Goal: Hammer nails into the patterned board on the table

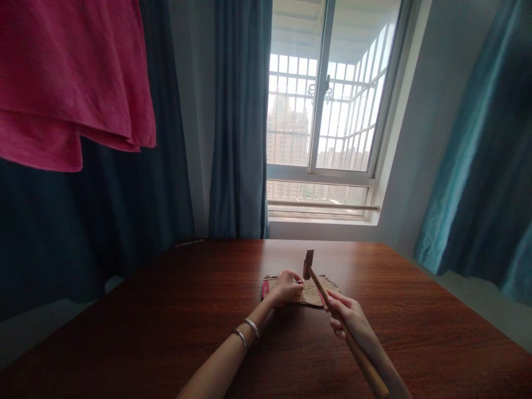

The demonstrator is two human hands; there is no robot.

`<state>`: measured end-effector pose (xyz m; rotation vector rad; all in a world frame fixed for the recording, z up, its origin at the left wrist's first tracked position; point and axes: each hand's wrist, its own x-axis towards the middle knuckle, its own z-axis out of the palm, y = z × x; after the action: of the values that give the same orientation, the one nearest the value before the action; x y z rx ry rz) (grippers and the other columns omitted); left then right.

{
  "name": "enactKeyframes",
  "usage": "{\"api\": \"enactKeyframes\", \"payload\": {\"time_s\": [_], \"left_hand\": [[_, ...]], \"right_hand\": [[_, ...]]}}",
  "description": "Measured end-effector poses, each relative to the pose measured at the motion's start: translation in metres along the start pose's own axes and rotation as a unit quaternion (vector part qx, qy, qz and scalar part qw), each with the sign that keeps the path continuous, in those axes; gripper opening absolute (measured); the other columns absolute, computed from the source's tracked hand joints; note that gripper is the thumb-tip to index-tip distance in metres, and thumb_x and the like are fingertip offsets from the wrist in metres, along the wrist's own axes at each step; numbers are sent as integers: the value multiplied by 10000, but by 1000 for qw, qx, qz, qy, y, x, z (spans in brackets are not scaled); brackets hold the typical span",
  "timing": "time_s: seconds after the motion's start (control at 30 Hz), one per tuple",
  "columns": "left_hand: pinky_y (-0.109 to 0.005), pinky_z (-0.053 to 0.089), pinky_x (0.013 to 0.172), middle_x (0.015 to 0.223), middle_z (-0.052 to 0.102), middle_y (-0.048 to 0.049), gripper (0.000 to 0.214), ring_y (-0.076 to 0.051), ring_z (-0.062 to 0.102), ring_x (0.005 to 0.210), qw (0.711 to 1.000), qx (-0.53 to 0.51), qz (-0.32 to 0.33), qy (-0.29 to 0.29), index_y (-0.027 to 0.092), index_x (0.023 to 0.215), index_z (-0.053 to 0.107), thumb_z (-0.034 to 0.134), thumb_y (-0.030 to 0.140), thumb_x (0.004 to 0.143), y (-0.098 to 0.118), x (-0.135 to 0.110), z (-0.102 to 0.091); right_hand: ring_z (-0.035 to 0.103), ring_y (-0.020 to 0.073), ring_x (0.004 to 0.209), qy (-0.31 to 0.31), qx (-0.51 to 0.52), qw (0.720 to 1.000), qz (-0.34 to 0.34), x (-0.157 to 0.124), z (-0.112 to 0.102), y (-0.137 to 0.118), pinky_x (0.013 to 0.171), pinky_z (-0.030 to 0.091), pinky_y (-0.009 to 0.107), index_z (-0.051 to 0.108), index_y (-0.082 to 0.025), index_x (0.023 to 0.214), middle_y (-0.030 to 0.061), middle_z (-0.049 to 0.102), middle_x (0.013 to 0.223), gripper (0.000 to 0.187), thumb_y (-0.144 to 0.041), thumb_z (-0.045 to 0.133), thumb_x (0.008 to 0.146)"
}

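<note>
My right hand point(347, 316) is wrapped round the wooden handle of a hammer point(353, 344). The hammer's metal head point(308, 264) is raised near my left hand, toward the far side of the table. My left hand point(287, 287) is closed in a pinch over a beige, dotted mat-like piece point(312, 292) with pink patches and dark edging. Whatever sits between the left fingertips is too small to make out. The piece lies flat on the table, partly covered by both hands.
A glossy reddish-brown wooden table point(166, 332) spreads beneath my arms. Beyond its far edge are a barred window point(320, 111) and blue curtains point(241, 122). A pink towel point(75, 83) hangs at the upper left. Two bracelets point(246, 333) circle my left wrist.
</note>
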<state>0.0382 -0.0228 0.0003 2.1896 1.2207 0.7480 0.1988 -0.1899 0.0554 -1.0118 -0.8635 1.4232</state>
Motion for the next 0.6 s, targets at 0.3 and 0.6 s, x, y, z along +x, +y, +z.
{"api": "enactKeyframes", "payload": {"time_s": [0.3,0.6], "left_hand": [[-221,401,647,780,716,-39,286,-169,604,719,1000,-11,0,0,138,836,737,597,294,641,-6,3,3],[-230,387,618,733,705,-50,303,-173,593,689,1000,-2,3,-5,117,824,738,584,304,642,-5,3,2]], "right_hand": [[440,45,340,9,-21,1000,9,-3,2,0,267,271,145,566,-127,1126,-29,550,629,588,-388,736,627],[431,45,335,19,-14,1000,12,-3,3,0,269,261,145,564,-133,1123,-31,552,617,588,-384,741,622]]}}
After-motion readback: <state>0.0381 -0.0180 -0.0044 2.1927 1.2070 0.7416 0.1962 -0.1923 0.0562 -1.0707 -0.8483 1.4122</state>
